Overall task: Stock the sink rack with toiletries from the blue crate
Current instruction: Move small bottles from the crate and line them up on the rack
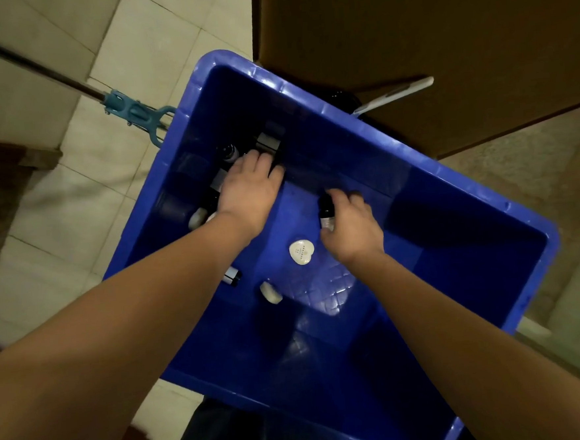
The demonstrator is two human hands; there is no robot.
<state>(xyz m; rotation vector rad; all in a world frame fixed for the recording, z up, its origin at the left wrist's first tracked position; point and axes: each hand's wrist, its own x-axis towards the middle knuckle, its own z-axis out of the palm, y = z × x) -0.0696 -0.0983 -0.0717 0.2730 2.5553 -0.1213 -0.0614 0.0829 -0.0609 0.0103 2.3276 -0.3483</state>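
Down inside the blue crate (455, 242), the right hand (351, 229) curls its fingers (343, 197) round a small dark bottle (326, 214), likely light, rigid and slick, best gripped mid-body, while the left hand (250, 184) covers more bottles (230, 153), its grip unclear.

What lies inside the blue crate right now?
On the crate floor lie small dark bottles, a white heart-shaped packet and another white piece. The right hand grips one bottle. The left hand covers some bottles, so their count is unclear.
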